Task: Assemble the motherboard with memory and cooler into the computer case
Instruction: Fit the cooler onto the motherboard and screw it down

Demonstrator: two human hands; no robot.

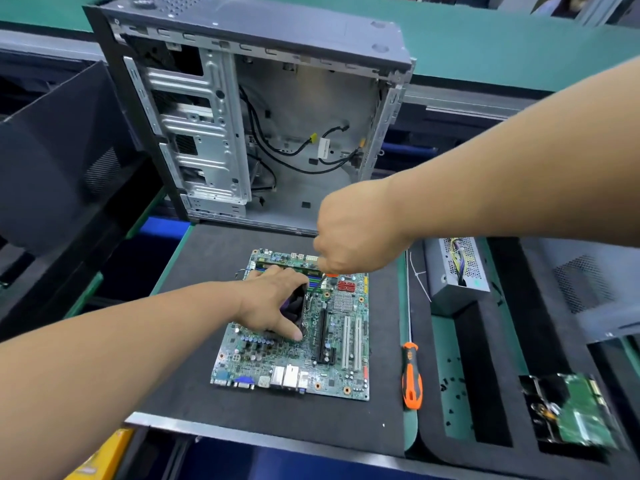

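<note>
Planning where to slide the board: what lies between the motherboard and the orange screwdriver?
Nothing: in the head view only bare black mat separates the motherboard from the screwdriver.

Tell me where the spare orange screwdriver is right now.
In the head view, the screwdriver lies on the black mat just right of the motherboard, near its lower right corner, untouched by either hand.

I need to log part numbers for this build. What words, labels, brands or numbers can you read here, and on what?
Nothing can be read.
White tag on a cable inside the computer case: print too small.
Motherboard: white markings blurred.
Green circuit board at the lower right: sticker blurred.
Power supply box: no legible label.
</note>
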